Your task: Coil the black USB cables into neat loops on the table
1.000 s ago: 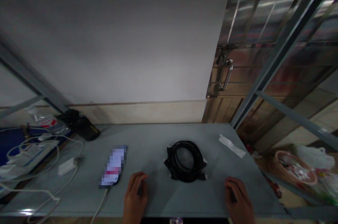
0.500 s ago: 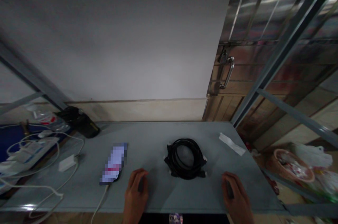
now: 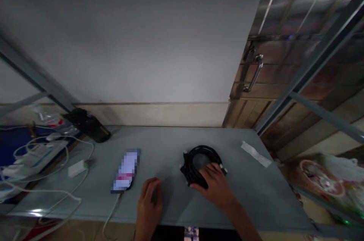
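A coiled black cable (image 3: 187, 165) with several plug ends lies on the grey tabletop (image 3: 170, 138). My right hand (image 3: 216, 188) is at the near right side of the coil, its fingers over the loops and its thumb at the near edge, gripping them. To the left of the coil, my left hand (image 3: 149, 203) rests near the table's front edge. Its fingers are loosely curled, with a dark gap between thumb and forefinger and nothing visible in it. A phone (image 3: 126, 171) with a blurred screen lies left of that hand, a white cord running from its lower end.
At the left are a white power strip (image 3: 51, 154) with tangled cords, a white adapter (image 3: 76, 168), a black cup-shaped container (image 3: 96, 129) and a clear bottle (image 3: 52, 119). A white strip (image 3: 256, 154) lies at the right. Metal posts (image 3: 280, 106) frame the table; a basket (image 3: 321, 180) stands beyond.
My right hand has moved left from the tabletop onto the coiled cable and taken hold of its near side. My left hand stays about where it was. The view has shifted slightly.
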Demonstrator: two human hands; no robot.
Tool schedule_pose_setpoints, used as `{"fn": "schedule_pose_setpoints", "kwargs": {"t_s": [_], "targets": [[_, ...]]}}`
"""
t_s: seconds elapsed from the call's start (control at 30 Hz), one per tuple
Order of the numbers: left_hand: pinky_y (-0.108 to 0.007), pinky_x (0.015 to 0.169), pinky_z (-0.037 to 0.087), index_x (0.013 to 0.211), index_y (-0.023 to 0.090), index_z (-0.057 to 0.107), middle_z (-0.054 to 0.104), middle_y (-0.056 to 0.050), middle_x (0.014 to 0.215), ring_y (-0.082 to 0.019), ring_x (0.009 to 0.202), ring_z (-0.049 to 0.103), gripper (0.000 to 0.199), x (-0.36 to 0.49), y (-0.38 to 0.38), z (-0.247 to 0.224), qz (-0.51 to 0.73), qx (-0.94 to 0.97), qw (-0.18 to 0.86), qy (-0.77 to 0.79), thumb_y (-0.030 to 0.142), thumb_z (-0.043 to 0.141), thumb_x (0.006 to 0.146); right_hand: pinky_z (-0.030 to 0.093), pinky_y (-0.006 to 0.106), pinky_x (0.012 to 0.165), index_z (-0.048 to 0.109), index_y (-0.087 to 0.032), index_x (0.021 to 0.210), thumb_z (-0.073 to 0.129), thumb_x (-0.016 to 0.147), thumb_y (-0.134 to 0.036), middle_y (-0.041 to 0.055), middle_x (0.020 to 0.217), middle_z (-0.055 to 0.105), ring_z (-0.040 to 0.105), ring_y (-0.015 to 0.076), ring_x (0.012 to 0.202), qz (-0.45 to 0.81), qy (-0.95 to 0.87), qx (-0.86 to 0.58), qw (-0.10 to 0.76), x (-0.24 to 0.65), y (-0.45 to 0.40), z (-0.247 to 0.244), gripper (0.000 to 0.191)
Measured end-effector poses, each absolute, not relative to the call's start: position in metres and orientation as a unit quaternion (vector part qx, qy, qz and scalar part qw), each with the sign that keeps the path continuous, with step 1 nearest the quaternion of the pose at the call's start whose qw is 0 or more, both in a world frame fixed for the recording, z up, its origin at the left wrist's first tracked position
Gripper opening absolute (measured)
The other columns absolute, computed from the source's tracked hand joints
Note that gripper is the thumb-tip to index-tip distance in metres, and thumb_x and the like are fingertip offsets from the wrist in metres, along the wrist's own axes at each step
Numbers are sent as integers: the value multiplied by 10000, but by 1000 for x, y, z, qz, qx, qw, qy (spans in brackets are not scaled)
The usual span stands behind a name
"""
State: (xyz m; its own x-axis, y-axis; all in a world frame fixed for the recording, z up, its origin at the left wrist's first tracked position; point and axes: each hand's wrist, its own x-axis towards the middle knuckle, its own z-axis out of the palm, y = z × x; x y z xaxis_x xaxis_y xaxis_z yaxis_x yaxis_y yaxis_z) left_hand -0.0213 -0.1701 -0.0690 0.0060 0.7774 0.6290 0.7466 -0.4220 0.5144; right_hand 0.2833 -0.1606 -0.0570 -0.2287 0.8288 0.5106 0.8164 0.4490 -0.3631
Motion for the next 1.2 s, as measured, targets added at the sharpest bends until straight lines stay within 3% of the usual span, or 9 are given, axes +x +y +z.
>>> {"fn": "schedule_pose_setpoints", "kwargs": {"t_s": [0.07, 0.17, 0.33, 0.5, 0.7, 0.87, 0.97, 1.1, 1.2], "targets": [[-311, 903, 666, 1135, 270, 748, 780, -48, 1130, -210, 1009, 824, 168, -20, -170, -68, 455, 707, 18, 541, 175, 628, 1065, 597, 551, 1099, 730, -239, 1096, 843, 948, -711, 62, 984, 813, 798, 307, 1000, 19, -799, -515, 310, 285, -160, -60, 508], [-321, 906, 667, 1135, 274, 750, 778, -49, 1129, -214, 1006, 823, 160, -19, -171, -67, 455, 706, 16, 542, 188, 630, 1074, 588, 544, 1111, 744, -226, 1144, 824, 870, -838, 90, 1056, 833, 803, 330, 1048, 4, -806, -510, 301, 292, -166, -66, 675], [-330, 928, 664, 1148, 274, 745, 776, -51, 1134, -215, 1015, 821, 172, -18, -171, -66, 461, 702, 23, 542, 168, 633, 1072, 602, 497, 1059, 771, -211, 1146, 762, 1006, -721, 114, 1065, 851, 811, 325, 1055, -71, -813, -497, 295, 307, -172, -80, 529], [-343, 929, 667, 1145, 268, 745, 781, -61, 1135, -224, 1019, 821, 159, -18, -171, -68, 465, 699, 24, 543, 188, 625, 1079, 609, 510, 1042, 782, -205, 1157, 787, 1029, -627, 125, 1082, 847, 808, 328, 1065, -69, -808, -505, 295, 328, -162, -84, 441], [-354, 923, 662, 1140, 268, 742, 780, -69, 1141, -230, 1039, 816, 147, -19, -172, -71, 464, 692, 39, 552, 209, 618, 1085, 613, 538, 1001, 742, -223, 1148, 681, 1047, -735, 123, 1067, 822, 799, 347, 1032, -45, -777, -551, 302, 354, -151, -76, 525], [-358, 939, 658, 1120, 267, 741, 776, -68, 1129, -229, 1034, 814, 151, -19, -170, -73, 470, 690, 50, 547, 205, 611, 1079, 618, 480, 884, 692, -261, 1008, 536, 1080, -806, 73, 899, 787, 785, 316, 881, -1, -725, -588, 359, 366, -147, -56, 571], [-364, 946, 660, 1122, 265, 744, 779, -66, 1125, -233, 1033, 815, 155, -20, -169, -74, 473, 692, 52, 543, 201, 613, 1070, 604, 447, 800, 653, -268, 1031, 469, 1109, -802, 82, 890, 787, 788, 323, 855, 1, -680, -619, 394, 373, -140, -36, 570], [-366, 936, 662, 1112, 259, 745, 782, -70, 1121, -238, 1031, 816, 161, -21, -169, -73, 471, 694, 50, 543, 190, 608, 1060, 524, 380, 655, 574, -280, 1003, 490, 1121, -772, 14, 736, 700, 726, 276, 673, 20, -620, -653, 434, 382, -136, 3, 513], [-366, 916, 662, 1105, 256, 749, 782, -73, 1111, -241, 1016, 815, 167, -21, -170, -72, 474, 694, 51, 539, 192, 603, 1056, 486, 371, 650, 550, -289, 958, 528, 1079, -813, 11, 743, 681, 694, 265, 682, 35, -557, -677, 480, 383, -138, 32, 538]]}}
